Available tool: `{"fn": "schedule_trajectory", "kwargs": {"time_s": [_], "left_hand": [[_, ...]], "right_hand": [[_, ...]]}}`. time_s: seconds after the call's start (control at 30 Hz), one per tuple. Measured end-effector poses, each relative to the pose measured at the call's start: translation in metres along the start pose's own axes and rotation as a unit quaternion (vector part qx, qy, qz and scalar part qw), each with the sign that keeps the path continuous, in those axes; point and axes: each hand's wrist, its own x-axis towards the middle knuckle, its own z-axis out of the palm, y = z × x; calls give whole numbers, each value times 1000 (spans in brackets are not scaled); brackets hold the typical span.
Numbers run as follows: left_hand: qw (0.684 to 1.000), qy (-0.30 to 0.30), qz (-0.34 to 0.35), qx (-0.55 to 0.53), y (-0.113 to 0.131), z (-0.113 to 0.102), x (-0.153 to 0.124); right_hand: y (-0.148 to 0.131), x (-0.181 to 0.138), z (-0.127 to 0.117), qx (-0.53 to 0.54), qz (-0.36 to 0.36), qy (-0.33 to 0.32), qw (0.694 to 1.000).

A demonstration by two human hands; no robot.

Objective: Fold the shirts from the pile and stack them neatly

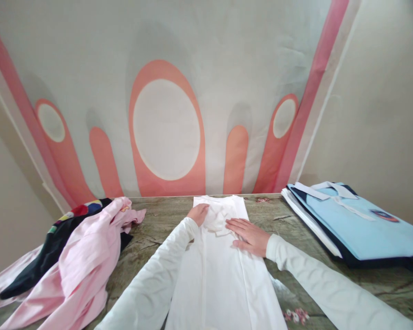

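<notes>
One view, softly and evenly lit, white garment (223, 288) nearly washed out (folds faint), fine detail smeared, left and right edges stretched.

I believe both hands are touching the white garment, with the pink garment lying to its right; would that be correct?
Not quite: the head view shows the pink garment lying to the left of the white garment. The left hand and right hand are both touching the white one.
</notes>
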Motion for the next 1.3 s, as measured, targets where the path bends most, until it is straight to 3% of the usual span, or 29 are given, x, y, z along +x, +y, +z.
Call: {"fn": "schedule_trajectory", "kwargs": {"time_s": [0.1,0.23,0.4,0.6,0.87,1.1,1.3], "left_hand": [[995,-37,19,92,-5,2,-6],[965,-74,42,247,-6,6,-12],[969,-50,56,234,-16,9,-7],[976,37,51,208,-43,-1,12],[966,7,-7,258,-62,-8,24],[960,-21,-10,278,-64,-7,25],[962,-12,-21,272,-57,-8,22]], "right_hand": [[-4,3,-1,10,3,21,1000],[-7,14,0,51,50,74,995],[-4,32,9,38,119,102,987],[-6,35,16,87,81,97,988],[-18,32,15,110,8,60,992],[-14,35,21,109,10,49,993],[-11,35,20,208,30,78,974]]}}
